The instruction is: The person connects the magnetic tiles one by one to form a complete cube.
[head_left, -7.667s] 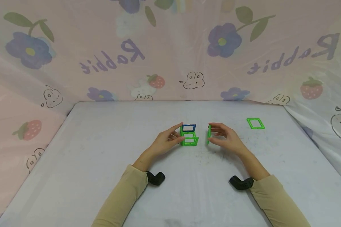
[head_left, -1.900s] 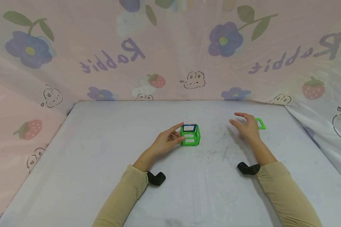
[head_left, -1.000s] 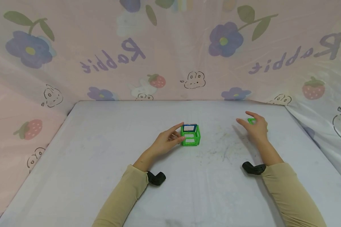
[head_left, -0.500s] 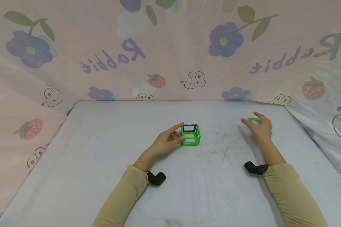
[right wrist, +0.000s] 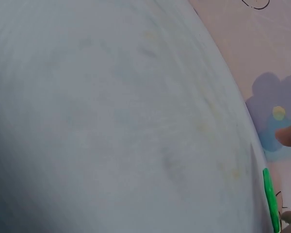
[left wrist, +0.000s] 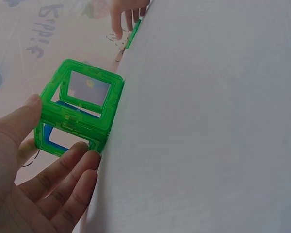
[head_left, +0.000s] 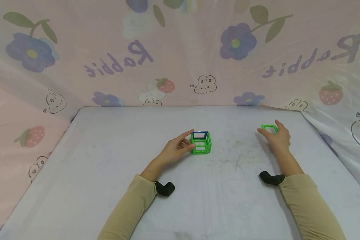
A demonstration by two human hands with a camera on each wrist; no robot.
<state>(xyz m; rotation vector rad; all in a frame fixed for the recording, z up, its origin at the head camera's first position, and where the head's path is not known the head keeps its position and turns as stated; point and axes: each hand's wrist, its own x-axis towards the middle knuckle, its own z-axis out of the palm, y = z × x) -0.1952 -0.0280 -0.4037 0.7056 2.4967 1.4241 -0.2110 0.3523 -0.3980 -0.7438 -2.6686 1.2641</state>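
A small cube of magnetic tiles (head_left: 210,143), green with one blue tile at its far side, stands on the table in the middle of the head view. My left hand (head_left: 175,148) holds its left side, index finger at the far corner and thumb at the near one. In the left wrist view the thumb lies against the green frame (left wrist: 115,99) and the other fingers are beneath. Farther right, a loose green square magnetic tile (head_left: 269,126) lies flat. Over it is my right hand (head_left: 278,139), thumb and fingers spread apart around the tile, partly hiding it.
The white table (head_left: 123,206) ends at a patterned cloth backdrop (head_left: 180,60) behind and at both sides. A black wrist device (head_left: 165,189) sits on the left wrist, another black device (head_left: 271,178) on the right. Faint grey smudges mark the tabletop right of the cube.
A green tile earlier held by my right hand now stands as the cube's right wall. The right hand has moved right to the loose tile; my left hand has stayed put.
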